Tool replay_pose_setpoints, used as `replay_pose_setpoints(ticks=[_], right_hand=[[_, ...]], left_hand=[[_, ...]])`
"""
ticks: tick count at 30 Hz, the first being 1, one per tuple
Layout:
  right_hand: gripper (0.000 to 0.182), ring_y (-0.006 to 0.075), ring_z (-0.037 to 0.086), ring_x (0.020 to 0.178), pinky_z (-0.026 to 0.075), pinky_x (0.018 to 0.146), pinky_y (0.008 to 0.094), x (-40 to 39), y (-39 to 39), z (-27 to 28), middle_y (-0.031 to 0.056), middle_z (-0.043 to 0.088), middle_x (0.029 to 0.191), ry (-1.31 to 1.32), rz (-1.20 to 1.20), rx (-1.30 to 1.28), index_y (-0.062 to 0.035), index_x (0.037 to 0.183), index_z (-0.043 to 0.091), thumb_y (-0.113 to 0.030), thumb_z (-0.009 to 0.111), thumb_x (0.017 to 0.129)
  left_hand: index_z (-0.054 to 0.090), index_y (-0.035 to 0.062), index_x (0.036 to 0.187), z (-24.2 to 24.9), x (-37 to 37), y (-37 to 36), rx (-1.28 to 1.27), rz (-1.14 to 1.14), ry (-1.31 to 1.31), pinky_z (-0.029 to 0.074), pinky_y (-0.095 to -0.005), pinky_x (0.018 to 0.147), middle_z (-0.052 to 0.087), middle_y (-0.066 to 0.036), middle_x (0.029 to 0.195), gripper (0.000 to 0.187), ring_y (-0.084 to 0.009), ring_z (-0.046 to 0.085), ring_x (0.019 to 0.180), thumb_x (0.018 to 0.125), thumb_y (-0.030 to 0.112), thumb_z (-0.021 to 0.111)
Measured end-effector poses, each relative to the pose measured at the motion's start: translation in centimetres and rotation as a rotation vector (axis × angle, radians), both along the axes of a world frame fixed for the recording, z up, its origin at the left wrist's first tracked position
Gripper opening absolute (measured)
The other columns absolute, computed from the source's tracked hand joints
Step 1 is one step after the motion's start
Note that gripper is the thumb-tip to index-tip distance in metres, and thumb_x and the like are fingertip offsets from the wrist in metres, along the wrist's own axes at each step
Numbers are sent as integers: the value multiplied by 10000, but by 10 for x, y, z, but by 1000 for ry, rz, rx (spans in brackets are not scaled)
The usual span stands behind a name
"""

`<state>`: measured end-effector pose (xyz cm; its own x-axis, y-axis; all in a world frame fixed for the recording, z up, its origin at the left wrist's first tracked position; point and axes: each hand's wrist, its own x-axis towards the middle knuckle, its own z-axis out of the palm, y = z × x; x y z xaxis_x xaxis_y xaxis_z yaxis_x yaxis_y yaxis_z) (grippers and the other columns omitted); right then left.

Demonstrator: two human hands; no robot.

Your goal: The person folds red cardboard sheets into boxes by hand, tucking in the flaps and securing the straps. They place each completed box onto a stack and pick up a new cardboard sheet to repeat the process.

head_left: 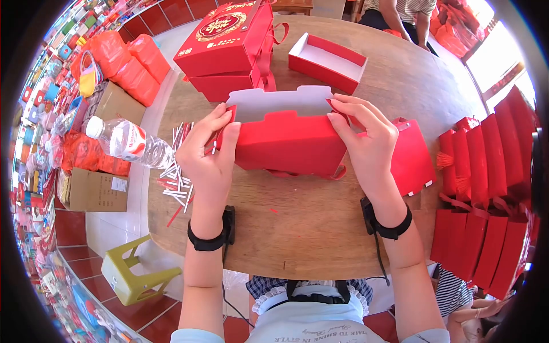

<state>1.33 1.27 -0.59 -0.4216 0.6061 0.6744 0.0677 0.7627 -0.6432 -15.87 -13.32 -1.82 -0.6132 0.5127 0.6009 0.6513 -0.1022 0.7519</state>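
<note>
In the middle of the head view a red gift box (289,143) with a white inside stands above the wooden table, its top flaps raised. My left hand (209,140) pinches the box's left upper corner between thumb and fingers. At the opposite corner my right hand (366,126) grips the side flap in the same way. Part of a red ribbon shows below the box's lower edge. Just right of my right hand lies a flat red folded box (412,157) with small white tabs. Black bands circle both wrists.
Behind stand stacked printed red boxes (223,46) and an open red tray (329,63). Left on the table (274,240) are a plastic bottle (128,142) and scattered white and red strips (178,177). Red bags (480,160) line the right side. Another person (400,17) sits across.
</note>
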Motion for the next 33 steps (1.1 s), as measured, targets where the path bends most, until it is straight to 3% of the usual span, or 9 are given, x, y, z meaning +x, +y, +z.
replay_pose_setpoints(ticks=[4, 12, 15, 18, 20, 23, 26, 30, 33], right_hand=[[124, 203, 614, 873, 495, 762, 275, -1, 10, 4, 105, 623, 968, -68, 57, 27, -8, 872, 651, -55, 641, 759], [146, 215, 555, 1011, 456, 833, 288, -1, 12, 2, 109, 559, 1095, -135, 245, -292, -44, 885, 670, -45, 558, 792], [129, 222, 549, 1013, 453, 841, 304, 1, 9, 6, 103, 552, 1110, -183, 239, -313, -44, 863, 675, -51, 568, 791], [205, 209, 551, 1000, 448, 843, 295, 3, 10, 7, 90, 550, 1118, -251, 257, -300, -47, 996, 628, -48, 561, 801], [330, 173, 558, 969, 443, 835, 276, -1, 7, 8, 89, 560, 1093, -15, 327, -632, -41, 1150, 518, -45, 541, 821], [420, 136, 552, 962, 443, 824, 257, -2, 5, 11, 85, 554, 1088, 25, 368, -788, -25, 1234, 406, -26, 523, 830], [356, 125, 563, 928, 447, 807, 238, -2, 10, 9, 81, 575, 1044, 135, 532, -1181, -3, 1172, 467, -5, 522, 820], [293, 115, 578, 883, 453, 792, 225, -1, 12, 8, 76, 607, 977, 143, 538, -1201, 22, 1103, 538, 15, 522, 811], [205, 110, 592, 829, 467, 763, 230, -3, 12, 13, 67, 635, 894, -20, 393, -949, 25, 983, 624, 21, 520, 807]], left_hand=[[657, -47, 815, 3, -6, -1, 36, -78, -79, 473, -256, 714, 569, -118, 977, 110, -187, 585, 893, 798, 44, 598], [640, -14, 934, 4, -5, -1, -35, -180, -291, 448, -256, 772, 513, -108, 1090, 170, -162, 541, 936, 793, -19, 545], [604, 18, 1009, 0, -7, -1, -67, -374, -600, 418, -267, 835, 490, -109, 1133, 246, -165, 526, 978, 786, -44, 519], [534, 24, 1097, 2, 5, 4, 129, -349, -660, 392, -270, 877, 509, -105, 1115, 337, -162, 520, 1000, 775, -60, 482], [474, 12, 1146, 3, 10, 7, 241, -265, -719, 399, -264, 872, 526, -102, 1090, 396, -152, 517, 1008, 759, -71, 467], [490, -4, 1118, 8, 4, 3, 87, -371, -714, 416, -265, 865, 550, -95, 1058, 380, -147, 530, 998, 748, -79, 458], [521, -8, 1087, 6, -2, 1, 88, -433, -938, 440, -274, 847, 581, -96, 1024, 346, -152, 559, 954, 752, -65, 455], [570, -20, 1048, 10, -2, -1, 108, -437, -1036, 454, -278, 832, 609, -101, 988, 324, -158, 584, 908, 754, -64, 438], [615, -23, 1002, 10, -1, 0, 89, -388, -979, 464, -281, 817, 618, -98, 977, 318, -167, 592, 894, 747, -75, 431]])
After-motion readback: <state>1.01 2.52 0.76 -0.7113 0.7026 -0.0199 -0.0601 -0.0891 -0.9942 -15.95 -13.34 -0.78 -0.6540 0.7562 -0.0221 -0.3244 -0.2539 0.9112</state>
